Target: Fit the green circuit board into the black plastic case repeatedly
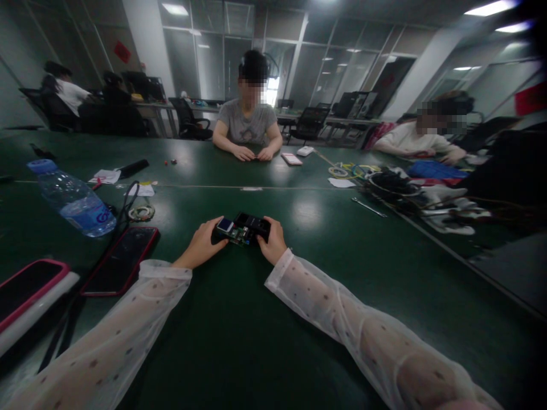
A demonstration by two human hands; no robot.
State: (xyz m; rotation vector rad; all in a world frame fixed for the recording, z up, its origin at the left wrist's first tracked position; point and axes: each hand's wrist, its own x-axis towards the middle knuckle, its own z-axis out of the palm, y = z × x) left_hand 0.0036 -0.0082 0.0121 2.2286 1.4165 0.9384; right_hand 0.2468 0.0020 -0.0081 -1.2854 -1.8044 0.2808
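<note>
The left hand (204, 244) pinches a circuit board (236, 233); the right hand (274, 242) grips a black case (253, 221). Both lie between the grips (whether touching, I cannot tell), the case slightly farther off, long axes running roughly hand to hand.

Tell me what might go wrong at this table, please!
The green circuit board by the left hand has bare parts, so the black case in the right hand, close against it, might scratch them. The left sleeve looks close to the red-edged phone and could nudge it.
</note>
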